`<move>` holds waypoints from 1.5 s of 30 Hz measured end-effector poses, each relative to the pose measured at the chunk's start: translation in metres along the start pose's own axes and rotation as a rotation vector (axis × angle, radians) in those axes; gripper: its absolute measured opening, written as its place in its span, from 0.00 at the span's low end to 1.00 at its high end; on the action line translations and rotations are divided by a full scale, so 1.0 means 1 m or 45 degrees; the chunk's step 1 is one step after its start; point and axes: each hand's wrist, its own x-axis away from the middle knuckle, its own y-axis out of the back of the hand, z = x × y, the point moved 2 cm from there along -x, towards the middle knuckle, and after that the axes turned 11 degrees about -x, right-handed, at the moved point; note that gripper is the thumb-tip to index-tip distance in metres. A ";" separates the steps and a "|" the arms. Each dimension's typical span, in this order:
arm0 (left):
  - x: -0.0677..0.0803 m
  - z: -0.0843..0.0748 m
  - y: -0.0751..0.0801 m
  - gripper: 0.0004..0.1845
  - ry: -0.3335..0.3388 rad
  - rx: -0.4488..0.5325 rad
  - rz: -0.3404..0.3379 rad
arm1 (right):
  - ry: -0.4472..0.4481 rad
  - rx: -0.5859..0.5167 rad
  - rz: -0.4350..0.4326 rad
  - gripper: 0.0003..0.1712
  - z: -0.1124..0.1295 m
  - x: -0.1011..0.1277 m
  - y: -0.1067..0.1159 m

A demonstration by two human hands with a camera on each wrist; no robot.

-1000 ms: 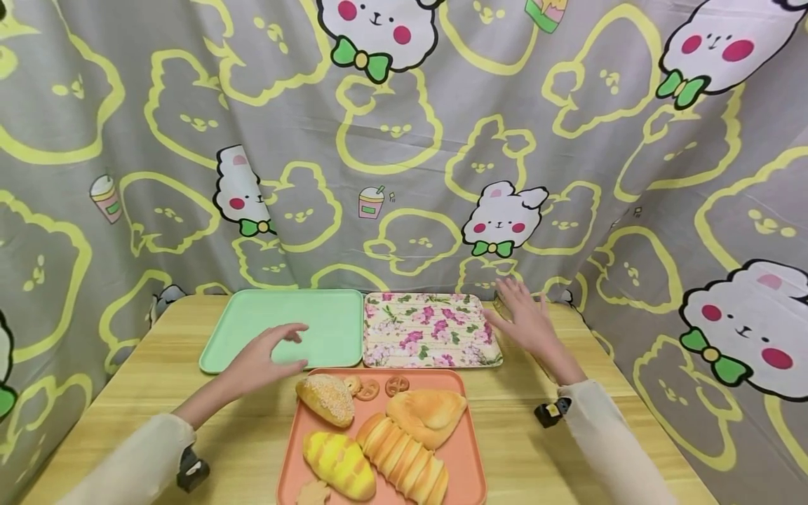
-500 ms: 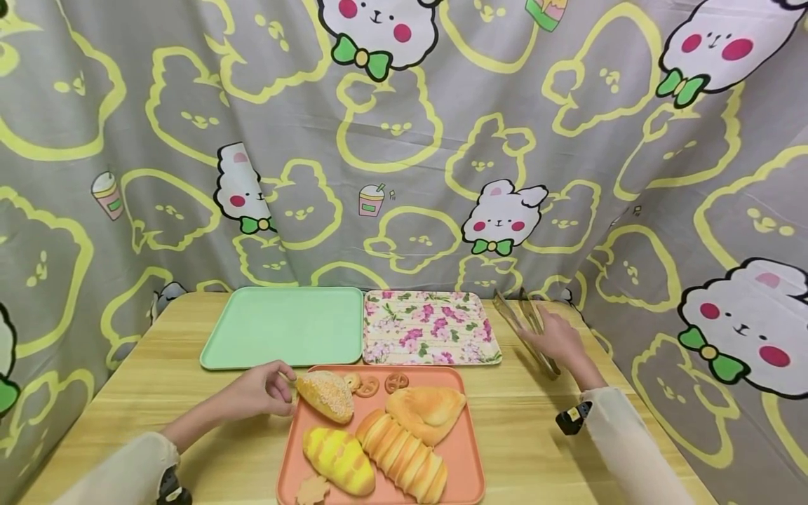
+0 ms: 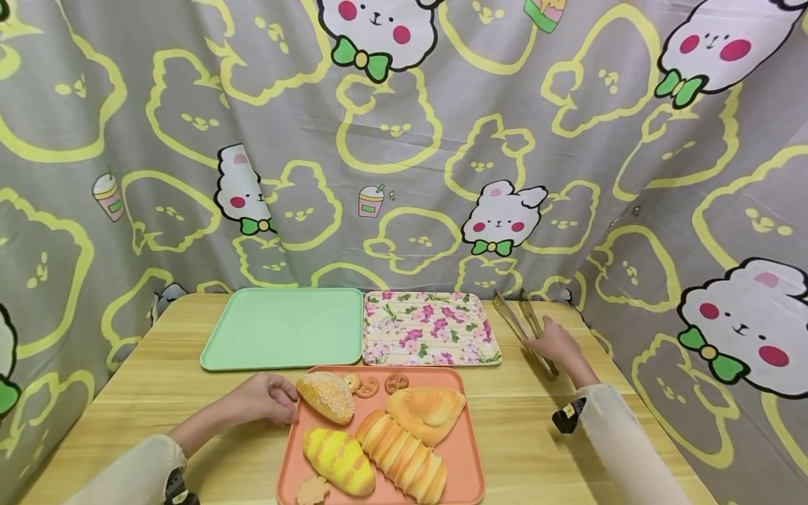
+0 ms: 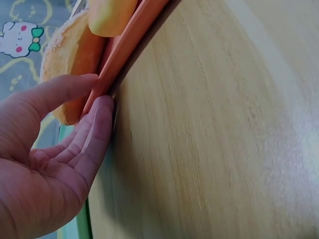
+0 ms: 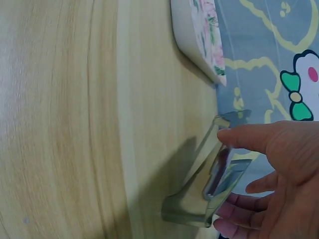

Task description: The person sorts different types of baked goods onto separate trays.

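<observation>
**Mia:** Left wrist view first: the fingers (image 4: 97,124) of the left hand (image 3: 265,398) curl against the left rim of the orange tray (image 3: 470,449), thumb over the edge and fingertips under it, so they are grasping the tray.

**Tom:** And the other side?

**Mia:** From the right wrist, the right hand (image 3: 555,341) closes thumb and fingers round the metal tongs (image 3: 525,330). The tongs rest on the wooden table (image 3: 189,393), well to the right of the orange tray, just beyond its far right corner.

**Tom:** What sits nearest the left fingers?

**Mia:** A sesame bun (image 3: 326,397), in the tray's far left corner, just beside the thumb. Next to it along the far rim lie three small pretzel biscuits (image 3: 369,386). A folded golden pastry (image 3: 428,412) lies in the far right part, a ridged loaf (image 3: 404,457) runs toward the near right corner, a yellow bread (image 3: 339,461) lies near left, and a leaf-shaped biscuit (image 3: 312,491) rests at the near edge.

**Tom:** Past the orange tray?

**Mia:** A green tray (image 3: 284,328) behind its left half, a floral tray (image 3: 429,330) behind its right, the two touching side by side.
</observation>
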 end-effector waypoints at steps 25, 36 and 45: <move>-0.005 0.000 0.004 0.13 0.199 0.003 0.058 | 0.022 -0.349 -0.233 0.42 0.004 -0.019 -0.007; -0.007 0.000 0.004 0.12 0.145 0.014 0.074 | 0.510 -0.525 -0.057 0.38 0.117 0.032 0.006; -0.010 -0.002 0.005 0.11 0.173 -0.019 0.094 | 0.803 -0.174 0.360 0.38 0.195 0.086 -0.028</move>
